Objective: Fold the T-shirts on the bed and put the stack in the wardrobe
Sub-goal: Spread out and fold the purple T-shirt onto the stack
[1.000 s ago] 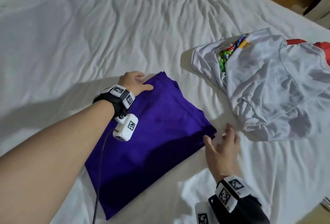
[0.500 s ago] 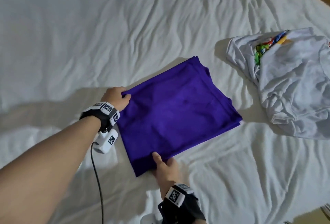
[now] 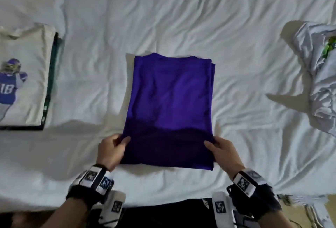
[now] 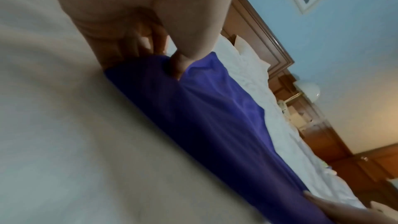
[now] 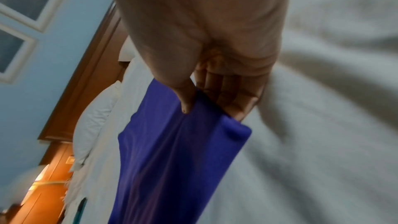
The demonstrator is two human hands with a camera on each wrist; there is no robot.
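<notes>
A folded purple T-shirt (image 3: 172,100) lies flat in the middle of the white bed (image 3: 181,18). My left hand (image 3: 113,147) pinches its near left edge, thumb on top and fingers underneath. My right hand (image 3: 221,148) pinches its near right edge the same way. In the left wrist view the left hand's thumb (image 4: 177,65) presses into the purple T-shirt (image 4: 204,117). In the right wrist view the right hand's thumb (image 5: 186,101) lies on the purple T-shirt (image 5: 172,159), with the fingers (image 5: 232,98) below it.
A stack of folded T-shirts (image 3: 23,82), topped by a cream one with a football player print, sits at the left. A crumpled white T-shirt (image 3: 320,75) lies at the right edge. A wooden headboard (image 4: 264,40) and blue wall stand beyond the bed.
The purple T-shirt has turned from diagonal to square in front of me. Both hands have moved to its near edges and now pinch them. The folded stack has come into view at the left.
</notes>
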